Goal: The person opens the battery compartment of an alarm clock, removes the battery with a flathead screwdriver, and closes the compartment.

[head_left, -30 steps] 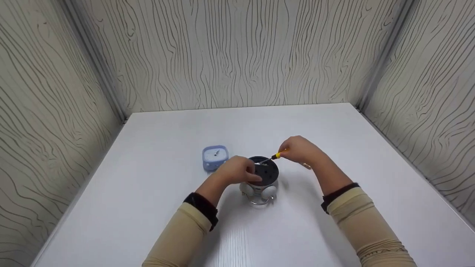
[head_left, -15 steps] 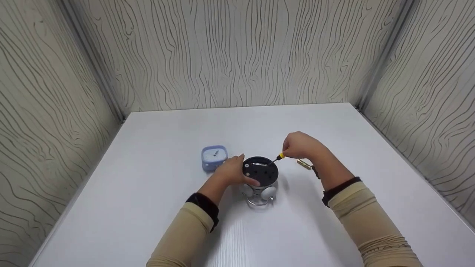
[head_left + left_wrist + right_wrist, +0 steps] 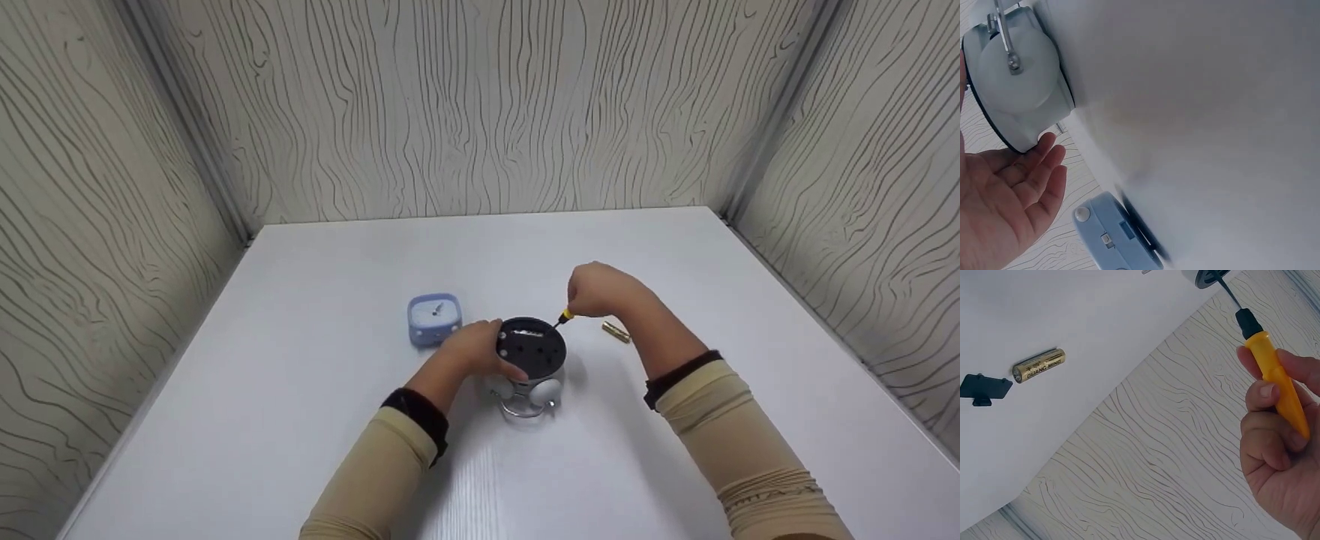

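Observation:
A white twin-bell alarm clock (image 3: 546,391) lies face down, its black back (image 3: 531,358) up and its bells towards me. A slot near the far edge of the back shows a silvery strip, too small to identify. My left hand (image 3: 474,349) grips the clock's left side, thumb along the near rim; in the left wrist view its fingers (image 3: 1044,185) curl against the casing. My right hand (image 3: 604,289) holds a yellow screwdriver (image 3: 1276,377) by its handle. The screwdriver's shaft slants down to the far right part of the back; its tip is too small to make out.
A small blue alarm clock (image 3: 435,319) stands left of my left hand. A gold battery (image 3: 1040,365) lies on the white table (image 3: 337,270) right of the bell clock, near a black battery cover (image 3: 985,387). Patterned walls enclose the table's back and sides.
The screwdriver has moved from the slot at the far edge to the back's right side. My left hand has shifted from over the back to the clock's left side, uncovering the slot.

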A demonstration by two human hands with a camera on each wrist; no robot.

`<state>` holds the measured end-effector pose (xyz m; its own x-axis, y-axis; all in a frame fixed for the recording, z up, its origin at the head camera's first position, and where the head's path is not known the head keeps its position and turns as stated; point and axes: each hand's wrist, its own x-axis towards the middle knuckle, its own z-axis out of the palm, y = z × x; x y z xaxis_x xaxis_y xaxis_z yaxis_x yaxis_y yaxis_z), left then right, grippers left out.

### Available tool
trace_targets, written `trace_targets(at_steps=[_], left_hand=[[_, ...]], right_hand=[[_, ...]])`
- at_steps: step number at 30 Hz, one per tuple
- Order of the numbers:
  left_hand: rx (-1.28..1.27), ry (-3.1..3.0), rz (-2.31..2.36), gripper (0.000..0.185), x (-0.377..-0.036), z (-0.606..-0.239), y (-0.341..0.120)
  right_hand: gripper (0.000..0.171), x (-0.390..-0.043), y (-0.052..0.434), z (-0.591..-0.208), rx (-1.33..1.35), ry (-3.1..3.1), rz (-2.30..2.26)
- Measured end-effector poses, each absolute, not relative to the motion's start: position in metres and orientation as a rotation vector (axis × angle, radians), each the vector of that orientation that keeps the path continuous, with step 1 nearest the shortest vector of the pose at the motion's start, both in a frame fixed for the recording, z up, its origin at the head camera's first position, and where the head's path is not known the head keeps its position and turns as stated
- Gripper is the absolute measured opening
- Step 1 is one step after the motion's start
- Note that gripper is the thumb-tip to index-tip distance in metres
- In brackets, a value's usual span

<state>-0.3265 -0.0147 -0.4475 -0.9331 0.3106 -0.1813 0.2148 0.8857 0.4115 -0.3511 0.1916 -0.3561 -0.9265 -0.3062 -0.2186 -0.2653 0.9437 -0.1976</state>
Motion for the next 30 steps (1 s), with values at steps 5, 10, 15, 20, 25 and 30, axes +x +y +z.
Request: trace_targets(at_steps=[5,10,15,20,25,30], left_hand=[[0.383,2.799,0.558,0.110,-0.324,-0.445,-0.013],[0.389,2.803,0.568,0.107,-0.321,-0.442,-0.013],[0.412,2.816,0.559,0.106,-0.321,-0.442,-0.014],[0.400,2.810,0.546,0.108,-0.321,-0.442,-0.015],[0.401,2.805,0.547,0.108,-0.321,-0.441,-0.015],[0.404,2.810,0.562,0.107,-0.320,-0.440,-0.016]], right_hand=[[0.013,-0.351,0.205,-0.362,-0.455,2.828,-0.367],[0.016,-0.350,0.218,-0.370,-0.503,2.812,-0.458],[0.015,-0.350,0.232,-0.381,-0.461,2.778,-0.594],[0.016,-0.351,0.245,-0.394,-0.447,2.739,-0.725],[0.017,-0.350,0.254,-0.404,-0.407,2.697,-0.818],[0.018,-0.348,0.260,-0.415,-0.363,2.660,-0.902]])
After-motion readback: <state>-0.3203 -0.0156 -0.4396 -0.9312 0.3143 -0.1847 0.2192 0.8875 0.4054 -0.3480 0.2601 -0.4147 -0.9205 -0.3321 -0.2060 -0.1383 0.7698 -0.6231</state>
